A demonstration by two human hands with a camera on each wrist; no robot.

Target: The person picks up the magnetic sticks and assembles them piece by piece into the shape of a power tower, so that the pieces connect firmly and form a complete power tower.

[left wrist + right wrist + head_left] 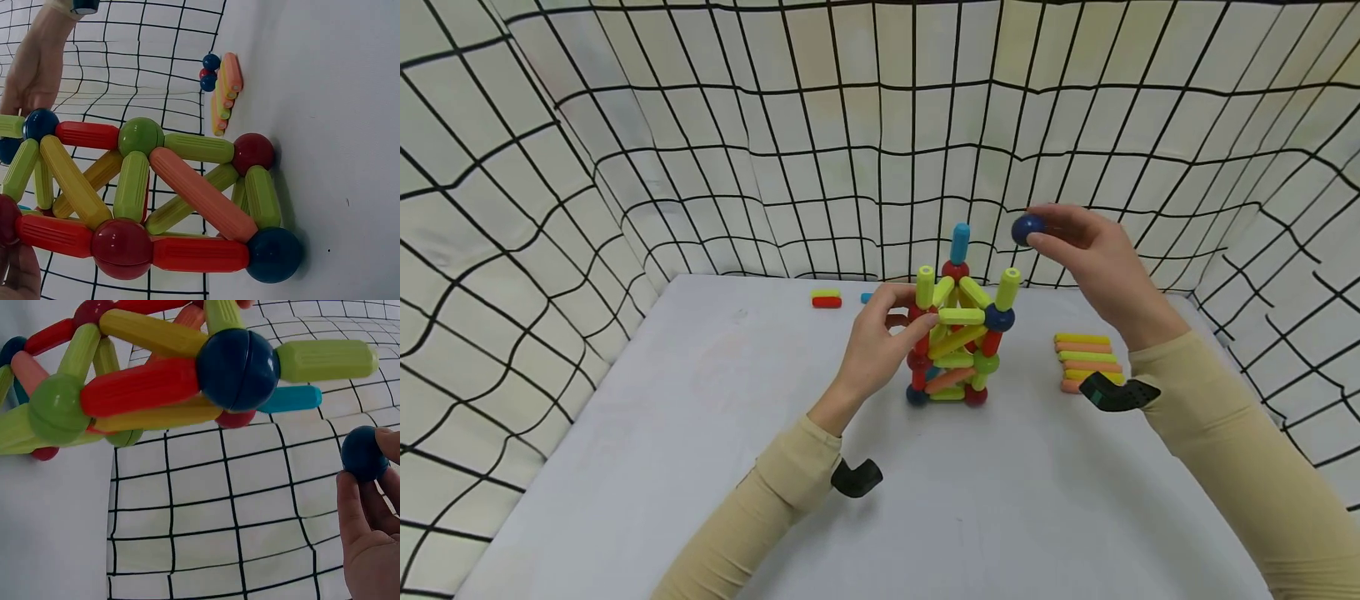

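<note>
A tower of magnetic building sticks and balls (955,362) stands upright on the table. My left hand (871,343) grips its upper left corner, with the thumb in front and fingers behind a red ball (7,219). In my right hand (1097,265), thumb and fingers pinch a loose dark blue ball (364,454), up and to the right of the tower and apart from it. Upright sticks top the tower: a blue stick (960,243) at the back and two yellow-green ones in front, the right one (328,360) rising from a blue ball (239,370).
To the tower's right lies a row of yellow, orange and green sticks (1086,357), with several loose balls (209,72) beside it in the left wrist view. Left of the tower are a red stick (827,302) and a yellow-green one. Black-grid netting (820,108) surrounds the white table (700,367).
</note>
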